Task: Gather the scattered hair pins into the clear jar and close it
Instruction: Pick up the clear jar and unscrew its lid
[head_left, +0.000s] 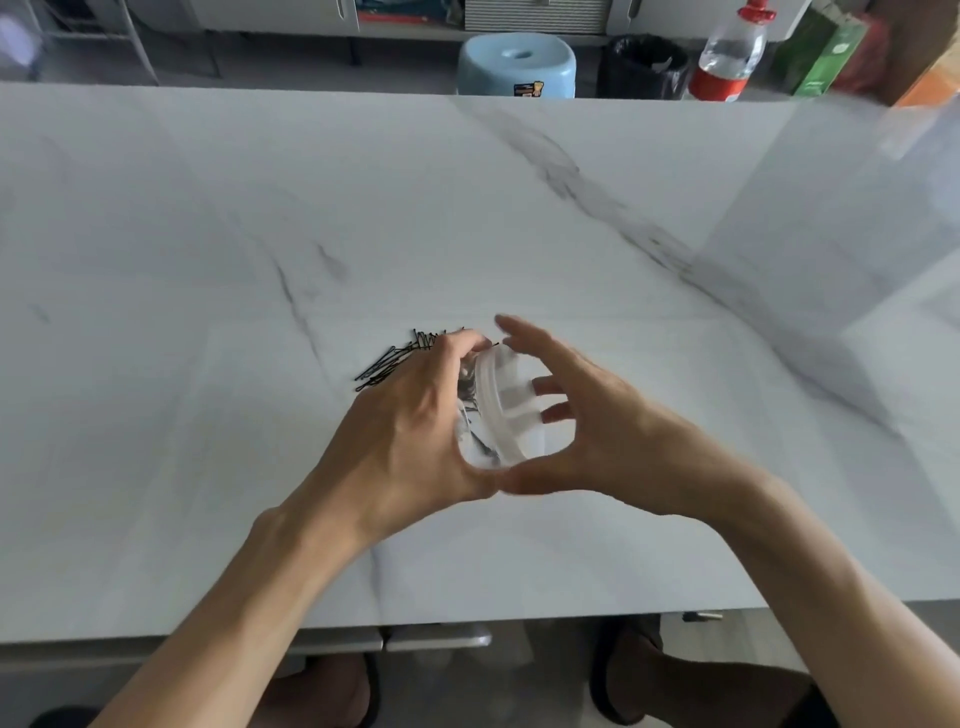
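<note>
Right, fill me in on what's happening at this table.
A person holds a small clear plastic jar, tipped on its side, in the left hand above a white marble-patterned table. The right hand is at the jar's translucent white lid, fingers spread; whether it is going on or off is unclear. A bunch of thin black hair pins lies on the table behind the left hand.

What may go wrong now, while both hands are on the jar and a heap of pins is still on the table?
1. The jar is tilted on its side in the left hand, with the right hand at its lid; pins already inside might spill if the lid comes off.
2. The pins lie right behind the left hand, so it may knock and scatter them.
</note>
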